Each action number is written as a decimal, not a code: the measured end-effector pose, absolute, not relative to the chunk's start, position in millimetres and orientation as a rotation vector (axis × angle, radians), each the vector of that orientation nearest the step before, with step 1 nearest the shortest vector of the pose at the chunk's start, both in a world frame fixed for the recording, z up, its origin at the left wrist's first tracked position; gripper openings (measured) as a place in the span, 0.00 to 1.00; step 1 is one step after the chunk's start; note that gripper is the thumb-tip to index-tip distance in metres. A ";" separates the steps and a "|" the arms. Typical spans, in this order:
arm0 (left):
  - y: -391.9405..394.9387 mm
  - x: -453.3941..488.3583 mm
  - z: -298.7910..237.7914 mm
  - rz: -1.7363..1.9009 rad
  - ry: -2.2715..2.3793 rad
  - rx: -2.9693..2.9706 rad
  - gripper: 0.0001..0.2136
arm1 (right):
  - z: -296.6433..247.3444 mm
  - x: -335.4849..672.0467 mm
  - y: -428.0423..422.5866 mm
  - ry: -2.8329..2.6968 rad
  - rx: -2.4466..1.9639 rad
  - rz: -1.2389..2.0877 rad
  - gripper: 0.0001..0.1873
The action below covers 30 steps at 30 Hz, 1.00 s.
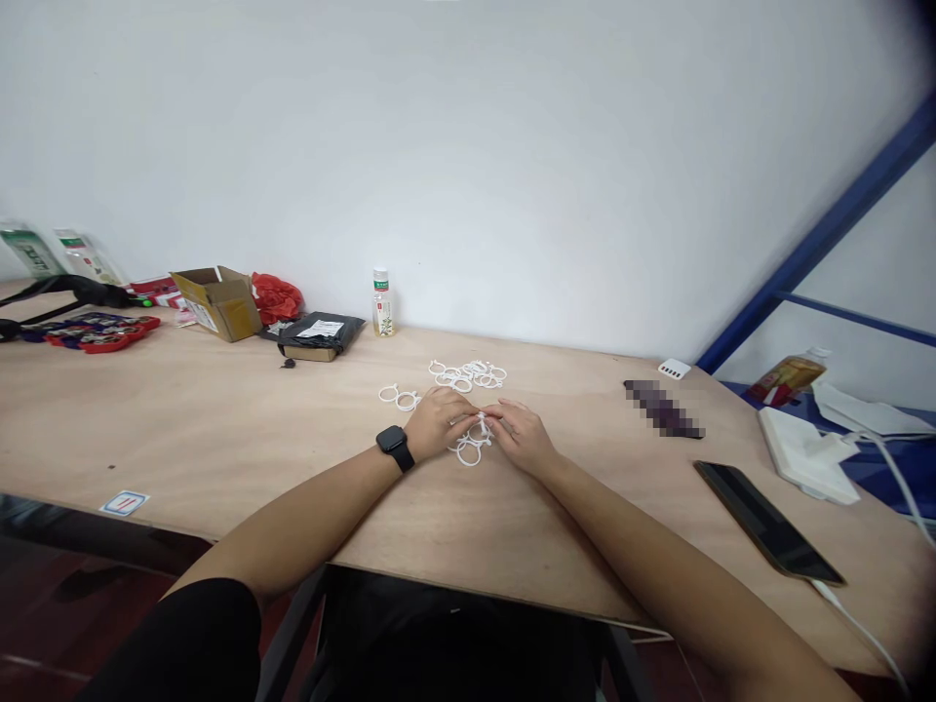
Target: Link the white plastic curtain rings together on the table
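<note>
- Plywood formed the desk (219, 439). At its far left lay red trays (102, 333), then one open cardboard box (217, 300), one red bag (276, 296) and one black parcel (320, 336).
- One small bottle (382, 303) stood upright by the wall.
- Two white rings, the loose pair (400, 397), lay just left of the hands.
- The left hand (437, 421), with one black watch (395, 448) on its wrist, had its fingers pinched together on the ring cluster (472, 447).
- That cluster lay on the desk between the two hands, touching both. It seemed to hold three or four rings, though they were too small and overlapped to count surely.
- Behind the hands sat the ring pile (468, 374), roughly seven or more, tangled.
- The right hand (523, 436) met the left at the cluster's top, fingers closed on the same rings.
- To handle these well, I judged it best to steady one ring in the left hand and work the other with the right. The cluster should stay low on the desk so nothing sprang away.
- Further right lay one white adapter (674, 369), one dark phone (767, 522) and one white power strip (804, 453).
</note>
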<state>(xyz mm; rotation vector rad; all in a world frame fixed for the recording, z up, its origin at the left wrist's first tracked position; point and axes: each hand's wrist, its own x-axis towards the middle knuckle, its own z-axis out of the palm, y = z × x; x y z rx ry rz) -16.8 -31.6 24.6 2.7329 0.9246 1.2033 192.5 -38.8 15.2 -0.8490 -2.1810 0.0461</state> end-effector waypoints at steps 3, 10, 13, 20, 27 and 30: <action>-33.5 -16.1 26.6 1.186 0.911 2.737 0.12 | 15.7 194.3 -38.7 -2.187 -0.882 0.053 0.14; -35.4 -15.5 27.5 1.236 0.851 2.735 0.10 | 20.2 194.5 -40.2 -2.173 -0.777 0.022 0.10; -35.9 -15.5 27.3 1.230 0.858 2.737 0.10 | 20.5 194.7 -39.7 -2.189 -0.795 0.020 0.11; -38.0 -15.6 28.8 1.222 0.880 2.731 0.11 | 19.0 192.1 -40.1 -2.168 -0.792 0.020 0.09; -39.3 -12.7 26.6 1.257 0.891 2.706 0.09 | 18.9 189.5 -41.6 -2.139 -0.769 0.004 0.08; -38.9 -11.6 25.6 1.263 0.902 2.703 0.10 | 19.6 188.8 -41.8 -2.142 -0.791 0.013 0.09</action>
